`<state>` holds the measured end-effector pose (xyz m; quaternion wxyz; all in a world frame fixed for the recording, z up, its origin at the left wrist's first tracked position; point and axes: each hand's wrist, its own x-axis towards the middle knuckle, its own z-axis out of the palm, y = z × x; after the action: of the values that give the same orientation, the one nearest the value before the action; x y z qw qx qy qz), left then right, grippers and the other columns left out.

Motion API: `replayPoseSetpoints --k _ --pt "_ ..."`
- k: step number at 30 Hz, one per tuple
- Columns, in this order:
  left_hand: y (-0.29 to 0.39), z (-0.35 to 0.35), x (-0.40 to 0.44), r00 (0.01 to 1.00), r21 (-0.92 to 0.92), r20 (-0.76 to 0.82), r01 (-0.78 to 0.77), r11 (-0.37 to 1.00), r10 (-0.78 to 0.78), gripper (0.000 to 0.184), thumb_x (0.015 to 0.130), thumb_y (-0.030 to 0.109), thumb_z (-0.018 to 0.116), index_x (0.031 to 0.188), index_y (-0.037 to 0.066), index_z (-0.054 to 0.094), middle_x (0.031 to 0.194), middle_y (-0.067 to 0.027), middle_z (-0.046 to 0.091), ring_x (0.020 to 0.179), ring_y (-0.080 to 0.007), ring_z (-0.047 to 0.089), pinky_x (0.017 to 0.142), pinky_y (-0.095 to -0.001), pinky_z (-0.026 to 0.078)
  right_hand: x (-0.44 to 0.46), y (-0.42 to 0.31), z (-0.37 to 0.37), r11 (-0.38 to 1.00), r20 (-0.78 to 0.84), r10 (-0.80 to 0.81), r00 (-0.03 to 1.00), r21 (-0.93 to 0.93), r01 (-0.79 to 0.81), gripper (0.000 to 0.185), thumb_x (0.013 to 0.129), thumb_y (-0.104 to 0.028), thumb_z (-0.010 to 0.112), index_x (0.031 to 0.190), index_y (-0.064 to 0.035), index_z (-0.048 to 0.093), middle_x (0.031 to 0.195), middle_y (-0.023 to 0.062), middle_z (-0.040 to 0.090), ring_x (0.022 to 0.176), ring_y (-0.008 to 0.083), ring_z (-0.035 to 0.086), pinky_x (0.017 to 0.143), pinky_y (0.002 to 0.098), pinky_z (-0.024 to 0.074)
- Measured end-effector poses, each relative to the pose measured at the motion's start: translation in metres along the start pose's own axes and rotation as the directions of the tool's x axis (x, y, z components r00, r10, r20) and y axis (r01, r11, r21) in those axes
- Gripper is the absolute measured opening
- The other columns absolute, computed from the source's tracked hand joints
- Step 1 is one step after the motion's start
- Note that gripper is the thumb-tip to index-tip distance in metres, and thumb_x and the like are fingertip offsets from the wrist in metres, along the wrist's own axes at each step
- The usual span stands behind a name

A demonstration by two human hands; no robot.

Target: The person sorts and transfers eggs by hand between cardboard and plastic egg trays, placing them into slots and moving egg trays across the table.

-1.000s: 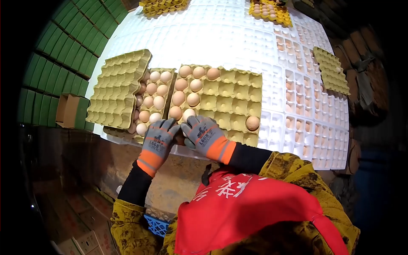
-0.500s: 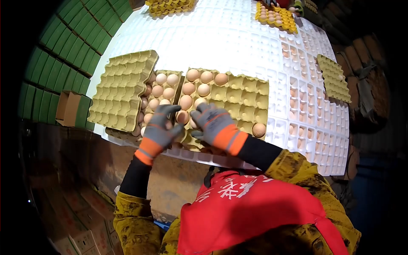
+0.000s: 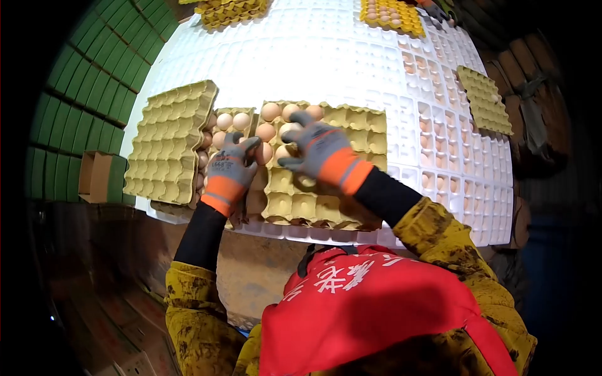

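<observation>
My left hand (image 3: 229,164), in a grey glove with an orange cuff, has its fingers curled down at the right edge of the left egg tray (image 3: 249,118). What its fingers enclose is hidden. My right hand (image 3: 318,150), gloved alike, reaches with spread fingers over the eggs in the middle tray (image 3: 302,208). Brown eggs (image 3: 271,112) sit in that tray's far-left cups; its near rows show bare cups. A light egg (image 3: 290,128) lies beside my right fingers. An empty cardboard tray (image 3: 166,144) leans over the eggs of the left tray.
White moulded trays (image 3: 313,69) cover the table, with eggs (image 3: 426,141) on the right. Another cardboard tray (image 3: 484,100) lies there. Yellow trays (image 3: 232,12) are stacked far left; a filled one (image 3: 392,15) is beside another person's hand (image 3: 436,9). Green boxes (image 3: 94,69) line the left.
My left hand has shifted up, away from the middle tray towards the left one. My right hand has moved towards the far eggs. Two eggs formerly between my hands no longer show there.
</observation>
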<state>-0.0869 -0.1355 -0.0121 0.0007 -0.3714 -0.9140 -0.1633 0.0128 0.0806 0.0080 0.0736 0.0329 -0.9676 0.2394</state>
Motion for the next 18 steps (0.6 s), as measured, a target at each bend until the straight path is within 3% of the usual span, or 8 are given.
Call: replayPoseSetpoints --k 2,5,6,8,10,13,15,18 --pt "0.01 -0.004 0.011 0.992 0.073 0.117 -0.044 0.996 0.035 0.05 0.077 0.018 0.076 0.125 0.018 0.063 0.134 -0.0229 0.054 0.105 -0.0401 0.062 0.088 -0.0477 0.052 0.006 -0.015 0.02 0.96 0.081 0.037 0.996 -0.281 -0.013 0.029 0.083 -0.034 0.07 0.104 -0.0133 0.071 0.114 0.0117 0.063 0.104 0.0272 0.064 0.077 0.042 0.0514" --pt "0.007 -0.004 0.018 0.98 0.171 0.171 -0.13 0.977 0.1 0.049 0.076 0.019 0.077 0.123 0.017 0.063 0.133 -0.0223 0.054 0.106 -0.0409 0.062 0.087 -0.0484 0.053 0.032 0.0 0.106 0.93 -0.161 -0.022 0.987 -0.366 -0.039 0.025 0.081 -0.031 0.066 0.1 -0.0146 0.07 0.112 0.0129 0.063 0.1 0.0295 0.064 0.075 0.0438 0.0509" --pt "0.008 0.001 0.02 0.982 0.215 0.156 -0.143 0.966 0.11 0.049 0.075 0.018 0.077 0.122 0.016 0.063 0.131 -0.0218 0.055 0.106 -0.0409 0.062 0.087 -0.0486 0.053 0.029 0.01 0.112 0.954 -0.207 -0.052 0.977 -0.3 -0.013 0.025 0.081 -0.03 0.064 0.099 -0.0144 0.069 0.11 0.0137 0.063 0.099 0.0308 0.064 0.075 0.0455 0.0512" --pt "0.011 0.011 0.026 0.986 0.304 0.162 -0.098 0.948 0.05 0.052 0.072 0.019 0.079 0.12 0.011 0.063 0.134 -0.0202 0.055 0.108 -0.0407 0.062 0.088 -0.0465 0.053 0.003 -0.006 0.042 0.995 -0.143 0.013 0.99 0.095 0.0 0.029 0.079 -0.031 0.065 0.103 -0.0137 0.069 0.115 0.0159 0.062 0.101 0.0338 0.064 0.076 0.0471 0.0515" --pt "0.02 0.008 0.029 0.984 0.326 0.132 -0.157 0.932 0.12 0.048 0.072 0.018 0.078 0.118 0.01 0.063 0.131 -0.0194 0.056 0.109 -0.0408 0.061 0.087 -0.0463 0.053 -0.042 -0.005 0.014 0.921 -0.314 0.111 0.943 0.39 0.022 0.035 0.077 -0.034 0.07 0.105 -0.0132 0.068 0.122 0.0167 0.059 0.103 0.0373 0.064 0.082 0.048 0.0523" --pt "0.026 -0.005 0.029 0.98 0.213 0.182 -0.116 0.97 0.077 0.047 0.069 0.009 0.08 0.113 0.01 0.064 0.124 -0.0182 0.057 0.109 -0.0395 0.059 0.087 -0.0465 0.052 -0.12 0.021 -0.037 0.763 -0.221 0.247 0.943 0.645 -0.049 0.047 0.075 -0.036 0.083 0.109 -0.01 0.065 0.133 0.0152 0.052 0.107 0.0363 0.064 0.093 0.0446 0.0519" --pt "0.009 -0.009 0.027 0.99 0.053 0.106 -0.096 0.994 0.09 0.049 0.071 0.007 0.079 0.118 0.007 0.064 0.124 -0.0157 0.058 0.11 -0.0343 0.06 0.091 -0.042 0.051 -0.179 0.061 -0.038 0.762 -0.364 0.312 0.877 0.648 -0.002 0.047 0.073 -0.024 0.088 0.112 -0.0082 0.065 0.129 0.0137 0.054 0.114 0.0307 0.061 0.097 0.0395 0.0499" --pt "0.023 -0.025 0.011 0.996 -0.113 -0.067 0.05 0.992 -0.058 0.052 0.08 0.007 0.077 0.129 0.002 0.06 0.127 -0.009 0.061 0.114 -0.0219 0.059 0.097 -0.0349 0.047 -0.293 0.11 -0.06 0.592 -0.227 0.632 0.741 0.758 -0.273 0.043 0.075 -0.02 0.088 0.111 -0.0053 0.068 0.127 0.0138 0.058 0.119 0.027 0.058 0.099 0.0393 0.0489"
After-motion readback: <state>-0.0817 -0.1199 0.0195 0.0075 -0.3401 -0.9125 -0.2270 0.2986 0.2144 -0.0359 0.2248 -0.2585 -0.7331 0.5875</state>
